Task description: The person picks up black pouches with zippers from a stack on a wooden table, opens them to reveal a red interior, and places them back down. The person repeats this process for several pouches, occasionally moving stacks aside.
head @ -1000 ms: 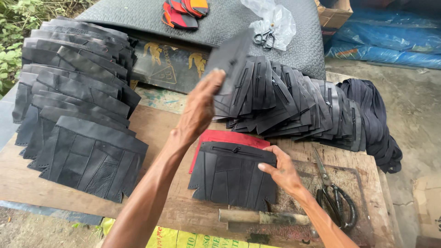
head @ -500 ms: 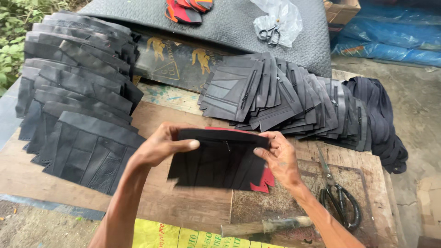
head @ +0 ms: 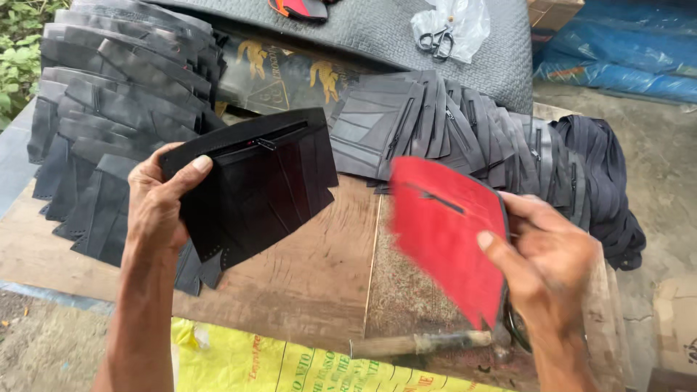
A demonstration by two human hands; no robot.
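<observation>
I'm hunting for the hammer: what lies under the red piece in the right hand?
Below the red piece held by the right hand, a wooden handle lies on the table. Its right end is covered by the hand and piece.

A black pleated leather panel with a zipper along its top edge is held up, tilted, at nine o'clock above the board. A red panel with a dark slit sits at three o'clock, blurred, its face toward the camera.

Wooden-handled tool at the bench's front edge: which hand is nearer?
Right. The right hand hovers just above the wooden-handled tool; the left hand is far off left.
</observation>
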